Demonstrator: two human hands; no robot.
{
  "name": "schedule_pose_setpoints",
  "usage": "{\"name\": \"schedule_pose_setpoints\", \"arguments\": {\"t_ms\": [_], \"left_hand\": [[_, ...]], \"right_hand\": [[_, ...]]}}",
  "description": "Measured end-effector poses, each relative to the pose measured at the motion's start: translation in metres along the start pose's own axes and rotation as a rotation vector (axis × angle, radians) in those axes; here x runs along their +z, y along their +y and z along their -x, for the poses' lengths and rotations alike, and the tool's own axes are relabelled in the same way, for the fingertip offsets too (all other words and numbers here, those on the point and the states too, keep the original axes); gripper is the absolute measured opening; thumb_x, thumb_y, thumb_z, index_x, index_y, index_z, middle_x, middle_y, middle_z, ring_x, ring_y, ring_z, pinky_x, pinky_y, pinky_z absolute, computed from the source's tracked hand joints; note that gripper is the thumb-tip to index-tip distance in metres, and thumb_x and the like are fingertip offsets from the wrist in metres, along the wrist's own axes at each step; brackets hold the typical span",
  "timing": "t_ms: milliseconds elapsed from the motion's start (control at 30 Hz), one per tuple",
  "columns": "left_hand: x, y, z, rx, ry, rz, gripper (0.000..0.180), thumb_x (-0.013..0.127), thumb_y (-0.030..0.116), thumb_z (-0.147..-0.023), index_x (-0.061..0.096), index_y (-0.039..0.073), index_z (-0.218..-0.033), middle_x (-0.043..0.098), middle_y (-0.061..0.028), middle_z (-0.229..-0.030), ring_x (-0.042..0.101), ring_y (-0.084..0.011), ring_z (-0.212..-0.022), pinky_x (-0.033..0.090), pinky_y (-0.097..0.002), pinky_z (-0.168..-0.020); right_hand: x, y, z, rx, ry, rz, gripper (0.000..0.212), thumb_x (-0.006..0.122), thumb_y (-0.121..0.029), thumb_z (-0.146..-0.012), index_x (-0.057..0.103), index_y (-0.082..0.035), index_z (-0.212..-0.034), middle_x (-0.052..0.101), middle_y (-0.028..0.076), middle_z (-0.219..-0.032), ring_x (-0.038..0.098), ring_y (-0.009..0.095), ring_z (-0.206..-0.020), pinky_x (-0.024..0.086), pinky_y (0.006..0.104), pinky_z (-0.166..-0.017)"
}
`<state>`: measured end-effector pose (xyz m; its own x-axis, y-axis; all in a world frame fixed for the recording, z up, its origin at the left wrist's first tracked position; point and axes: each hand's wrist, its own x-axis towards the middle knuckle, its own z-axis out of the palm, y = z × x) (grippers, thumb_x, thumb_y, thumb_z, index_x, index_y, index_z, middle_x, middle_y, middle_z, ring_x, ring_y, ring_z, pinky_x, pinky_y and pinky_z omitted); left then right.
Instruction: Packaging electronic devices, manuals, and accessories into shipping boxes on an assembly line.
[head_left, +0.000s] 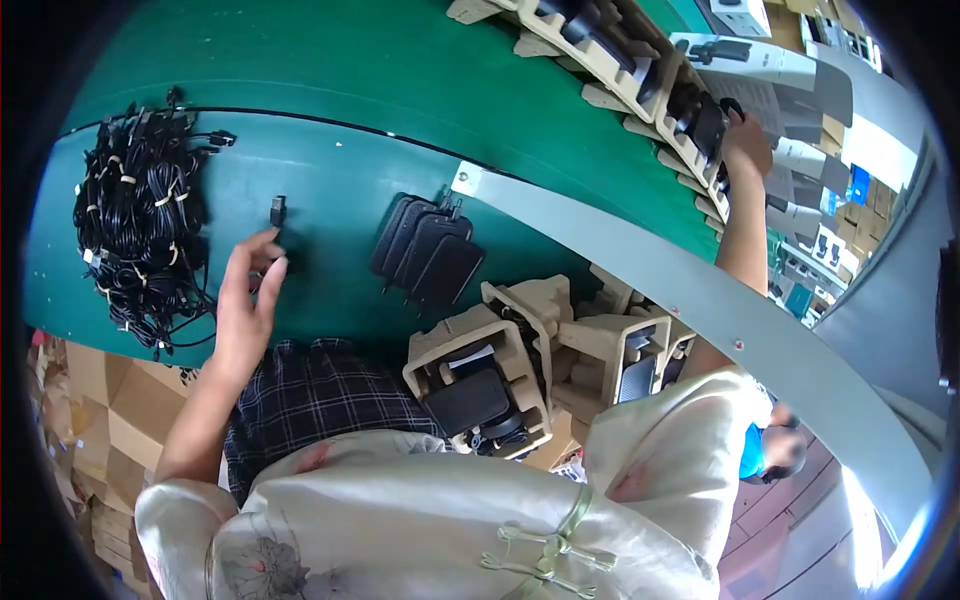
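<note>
My left hand [247, 295] is over the teal table, thumb and fingers curled together around a black USB cable. The cable's plug [278, 211] sticks up past the fingertips; the rest of it is mostly hidden. To its left lies a pile of black cables [145, 215] in tied bundles. Several flat black devices [430, 255] stand leaning on one another to its right. My right hand [746, 148] reaches far right to a moulded tray [662, 118] holding black parts [700, 120]. Its fingers close on a small dark piece there, too covered to name.
A grey curved bar [640, 280] crosses between my arms. Beige pulp trays [540, 300] with black devices and cables sit near my lap. White boxes [765, 70] line the far right. Cardboard [140, 400] lies below left. Another person [775, 450] is at lower right.
</note>
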<state>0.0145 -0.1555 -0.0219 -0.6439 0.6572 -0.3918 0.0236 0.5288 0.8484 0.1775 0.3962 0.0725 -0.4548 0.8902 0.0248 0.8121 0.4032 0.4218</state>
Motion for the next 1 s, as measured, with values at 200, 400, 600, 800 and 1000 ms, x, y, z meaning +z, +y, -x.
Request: {"name": "schedule_pose_setpoints", "arguments": {"t_ms": [200,400,600,800,1000], "left_hand": [[-0.024,-0.017,0.04,-0.057,0.163,-0.127,0.029,0.05,0.005,-0.088,0.045,0.002,-0.116,0.051,-0.0049,-0.095,0.049,-0.0114,-0.082,0.043,-0.0239,-0.071],[-0.002,-0.005,0.024,0.089,0.244,-0.251,0.025,0.057,0.003,-0.081,0.051,0.001,-0.105,0.052,-0.0109,-0.09,0.052,-0.0193,-0.071,0.044,-0.0277,-0.065],[0.063,0.013,-0.021,0.276,0.037,-0.303,0.022,0.059,0.012,-0.079,0.054,0.003,-0.099,0.056,-0.0159,-0.089,0.057,-0.0308,-0.077,0.047,-0.0371,-0.066],[0.094,0.009,-0.053,-0.015,-0.266,-0.351,0.015,0.059,0.016,-0.08,0.055,0.005,-0.09,0.061,-0.0141,-0.076,0.059,-0.0317,-0.074,0.047,-0.0405,-0.064],[0.066,0.007,-0.044,0.262,0.147,-0.256,0.013,0.058,0.015,-0.081,0.055,0.005,-0.088,0.061,-0.0138,-0.074,0.058,-0.0344,-0.068,0.046,-0.0417,-0.06]], "right_hand": [[0.072,-0.044,-0.026,0.054,0.124,-0.215,0.044,0.042,-0.041,-0.088,0.051,0.0,-0.101,0.058,0.022,-0.104,0.054,0.038,-0.099,0.042,0.0452,-0.082],[0.086,-0.058,-0.036,0.267,0.138,-0.465,0.047,0.041,-0.039,-0.088,0.05,0.004,-0.104,0.055,0.025,-0.107,0.054,0.037,-0.101,0.041,0.0451,-0.084],[0.108,-0.005,-0.066,0.082,-0.171,-0.493,0.041,0.042,-0.038,-0.087,0.058,-0.003,-0.1,0.063,0.017,-0.084,0.062,0.032,-0.076,0.048,0.042,-0.067],[0.091,-0.024,-0.065,0.074,-0.333,-0.521,0.033,0.043,-0.031,-0.09,0.062,-0.004,-0.096,0.059,0.01,-0.06,0.058,0.015,-0.046,0.045,0.0293,-0.041],[0.08,-0.03,-0.049,-0.146,-0.145,-0.023,0.037,0.041,-0.038,-0.088,0.061,-0.009,-0.101,0.064,0.014,-0.087,0.063,0.027,-0.078,0.049,0.0391,-0.066]]}}
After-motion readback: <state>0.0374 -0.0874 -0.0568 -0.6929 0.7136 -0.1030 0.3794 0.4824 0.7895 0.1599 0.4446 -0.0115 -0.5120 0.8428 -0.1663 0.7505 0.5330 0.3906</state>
